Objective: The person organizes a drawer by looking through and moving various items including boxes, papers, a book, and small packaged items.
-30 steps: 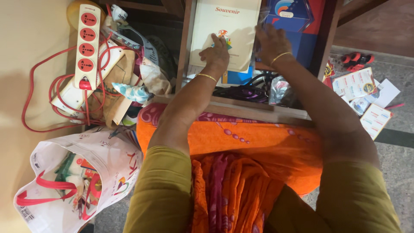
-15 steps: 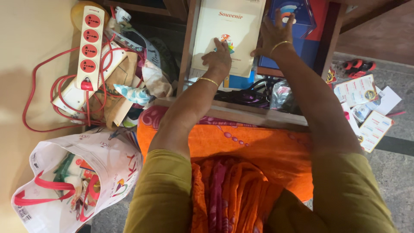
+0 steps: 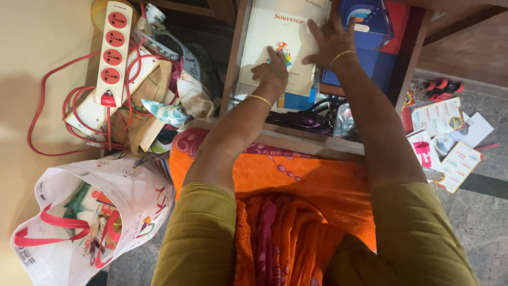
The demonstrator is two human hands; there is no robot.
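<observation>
view: head camera, looking down at both arms reaching into an open wooden drawer (image 3: 233, 63)
booklet: cream booklet (image 3: 275, 37) with a small multicoloured emblem, lying flat on top of the drawer contents, left-of-centre in the drawer
left hand: left hand (image 3: 271, 71) palm down on the booklet's lower middle, fingers loosely curled and close together, fingertips touching the emblem; pressing, not pinching; gold bangle at the wrist
right hand: right hand (image 3: 332, 39) palm down, fingers spread, lying across the booklet's right edge, with fingertips reaching toward its top; gold bangle at the wrist; nothing gripped as far as visible
booklet vs hands: directly under both hands, left hand on its face, right hand on its right margin; hands near each other, not touching
blue box: blue box (image 3: 370, 21) just right of the booklet, under the right hand's outer side
cables: dark coiled cables (image 3: 307, 119) at the drawer's front, below the booklet, between the forearms
power strip: white power strip (image 3: 111, 53) with red sockets and red cord, on the clutter left of the drawer
bag: white shopping bag (image 3: 90, 212) with red handles on the floor, lower left
cards: printed cards and leaflets (image 3: 444, 143) scattered on the floor, right of the drawer
clothing: orange cloth (image 3: 296, 212) over the lap, olive sleeves
</observation>
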